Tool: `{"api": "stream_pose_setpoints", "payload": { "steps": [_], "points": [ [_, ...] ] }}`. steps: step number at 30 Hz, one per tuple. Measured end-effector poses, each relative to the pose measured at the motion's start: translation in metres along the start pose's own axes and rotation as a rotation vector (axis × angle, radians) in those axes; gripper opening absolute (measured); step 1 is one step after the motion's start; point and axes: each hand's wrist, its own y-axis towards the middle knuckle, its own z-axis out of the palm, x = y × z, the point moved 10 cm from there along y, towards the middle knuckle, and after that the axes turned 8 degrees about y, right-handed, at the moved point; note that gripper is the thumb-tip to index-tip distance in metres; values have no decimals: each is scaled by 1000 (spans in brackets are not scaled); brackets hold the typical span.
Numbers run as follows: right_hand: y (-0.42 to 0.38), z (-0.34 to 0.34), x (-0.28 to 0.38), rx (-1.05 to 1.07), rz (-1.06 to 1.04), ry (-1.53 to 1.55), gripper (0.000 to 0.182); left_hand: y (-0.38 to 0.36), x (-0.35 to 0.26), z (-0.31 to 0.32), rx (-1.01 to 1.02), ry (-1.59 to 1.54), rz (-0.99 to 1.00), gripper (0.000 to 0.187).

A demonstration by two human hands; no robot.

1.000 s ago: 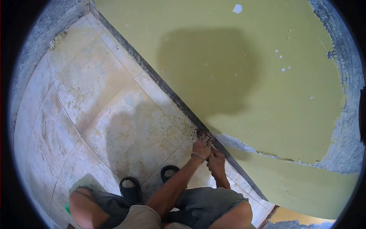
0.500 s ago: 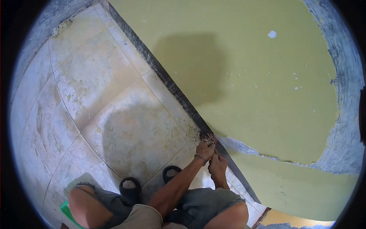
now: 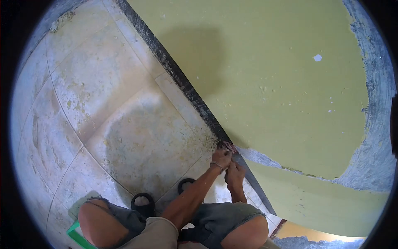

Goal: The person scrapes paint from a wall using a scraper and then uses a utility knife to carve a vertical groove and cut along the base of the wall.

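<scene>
My left hand (image 3: 222, 157), with a chain bracelet on its wrist, is closed at the dark baseboard (image 3: 182, 81), where the wall meets the floor. Close beside it, on the near side, my right hand (image 3: 235, 174) is closed too. The two hands nearly touch. Whatever they grip is too small and too covered by the fingers to name. Just beyond the fingertips, the baseboard has a rough, reddish, scraped patch (image 3: 227, 145). Crumbs of debris (image 3: 203, 141) lie on the floor tiles beside it.
The yellow-green wall (image 3: 282, 103) has a bare grey strip (image 3: 261, 157) by the hands and a wider stripped band (image 3: 369, 157) at right. Stained floor tiles (image 3: 137, 145) spread left. My feet in black sandals (image 3: 143, 203) are below. A green-edged object (image 3: 76, 234) sits by my knee.
The view has shifted slightly. My hands stay together at the same spot on the baseboard, with the left hand turned a little.
</scene>
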Motion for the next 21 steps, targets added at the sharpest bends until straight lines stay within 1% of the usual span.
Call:
{"api": "stream_pose_setpoints", "payload": {
  "steps": [1,2,4,5,6,8,9,10,11,12,13,14,15,16,17,18,19,20,21],
  "points": [
    [-13,-10,14,-80,5,-106,33,-7,-19,0,-97,184,153,31],
    [-16,-18,17,-36,-89,3,36,-6,-21,3,-103,188,155,31],
    [-17,-22,14,-62,-11,86,36,-20,-32,4,-91,81,130,30],
    [-10,-16,15,-68,-9,85,36,-12,-28,-1,-75,55,104,29],
    [-1,-3,13,-28,13,42,34,-8,-25,-6,-68,49,98,29],
    [3,4,9,22,35,1,32,2,-11,-15,-38,57,3,29],
    [0,1,11,30,-13,10,34,-4,-15,-15,-90,-32,56,29],
    [-6,-6,11,34,-56,18,37,-15,-19,-6,-93,-25,54,29],
    [-11,-23,11,-21,-66,84,36,-24,-35,-4,-178,56,143,28],
    [-6,-21,7,-16,-62,84,36,-32,-50,-7,-263,133,226,28],
    [3,-20,6,-4,-117,30,36,-28,-50,-7,-209,126,225,27],
    [-1,-13,20,0,-173,-26,36,-22,-50,-16,-204,123,225,27],
    [2,-3,10,20,44,-82,38,-11,-35,-18,-103,48,107,27],
    [2,0,6,19,41,-86,38,0,-21,-23,-12,-24,-8,27],
    [4,13,10,59,-31,-69,37,5,-9,-23,68,-95,-124,27],
    [4,23,16,99,-103,-46,37,3,-8,-19,58,-92,-122,27],
    [-6,4,13,28,-7,-6,36,-9,-25,-17,-64,6,41,27],
    [-3,-9,13,33,-196,44,36,-19,-43,-17,-184,108,212,28],
    [-13,-11,19,25,-142,74,36,-24,-45,-9,-143,86,206,28]
  ]
}}
